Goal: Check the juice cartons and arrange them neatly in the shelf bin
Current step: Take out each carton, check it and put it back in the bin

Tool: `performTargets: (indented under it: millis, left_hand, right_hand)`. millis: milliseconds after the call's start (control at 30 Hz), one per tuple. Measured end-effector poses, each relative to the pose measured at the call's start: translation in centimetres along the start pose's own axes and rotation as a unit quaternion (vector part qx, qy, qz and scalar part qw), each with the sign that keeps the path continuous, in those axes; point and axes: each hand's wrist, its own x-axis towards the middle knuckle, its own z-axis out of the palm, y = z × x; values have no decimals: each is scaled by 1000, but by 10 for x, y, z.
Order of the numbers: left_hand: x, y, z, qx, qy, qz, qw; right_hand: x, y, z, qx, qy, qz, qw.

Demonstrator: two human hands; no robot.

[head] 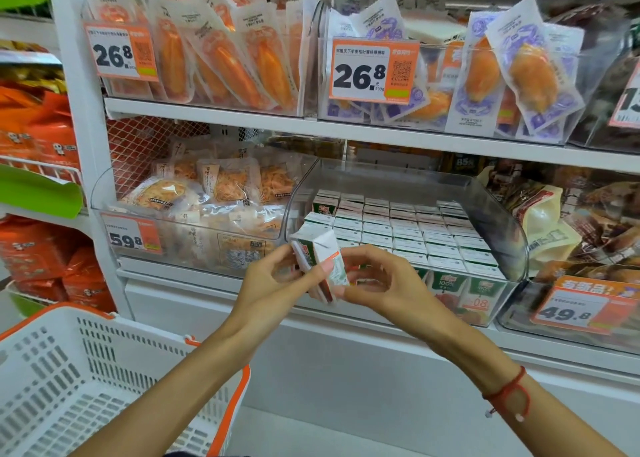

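Basket: a white basket [79, 380] with orange trim sits low at my left, well apart from the work.
Left hand: my left hand [273, 283] curls round the lower left side of a juice carton [320, 252], fingers pinching its edge.
Carton: tilted, held out in front of the shelf bin [498, 214], not yet in it.
Right hand: my right hand [374, 280] pinches the carton's lower right corner, thumb and fingertips bent onto it.
Handling: I judge it small, light and fairly stiff, though the card walls would dent under a hard squeeze; the printed faces look smooth, so flat opposite sides are the place to hold.
Bin: clear-walled, the stacked cartons [408, 231] already in tidy rows, tops upward.
Right of bin: bagged snacks [554, 228] just beside it.
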Motion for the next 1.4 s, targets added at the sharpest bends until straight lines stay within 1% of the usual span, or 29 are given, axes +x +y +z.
performTargets:
  millis: [100,167,300,367,467,700,867,933,1033,1133,1233,1333,1400]
  left_hand:
    - [2,-1,-3,25,-7,57,998]
    - [1,-2,-1,51,-11,100,994]
    - [0,-1,4,116,11,173,978]
    - [0,0,5,120,14,187,975]
    - [1,-1,4,128,10,202,971]
    - [3,-2,2,151,-20,192,969]
    - [1,1,2,89,-37,153,983]
    - [1,2,0,49,-38,121,991]
    - [1,4,-2,-41,-25,63,997]
    - [2,1,-3,-91,-31,20,995]
    - [3,-1,-2,-117,-52,-24,991]
    - [2,-1,-1,-147,-63,-92,983]
    - [2,-1,-2,-156,-67,-142,975]
  right_hand:
    - [-3,-2,-6,95,-26,-10,995]
    - [-5,-6,-5,110,-21,-35,993]
    - [-5,-10,0,80,57,-73,993]
    - [-4,-11,-1,85,69,-79,991]
    - [-6,-11,-2,98,61,-79,990]
    - [-6,-10,-2,111,62,-77,989]
    - [-5,-12,-2,71,58,-90,992]
    - [-6,-13,-4,34,37,-98,994]
    - [-7,-13,-8,-25,-8,-102,994]
    - [-8,-12,-10,-48,-41,-92,994]
    - [-7,-12,-12,-51,-51,-83,994]
    - [-8,-12,-16,-41,-55,-77,995]
    - [-9,-12,-16,-19,-44,-68,997]
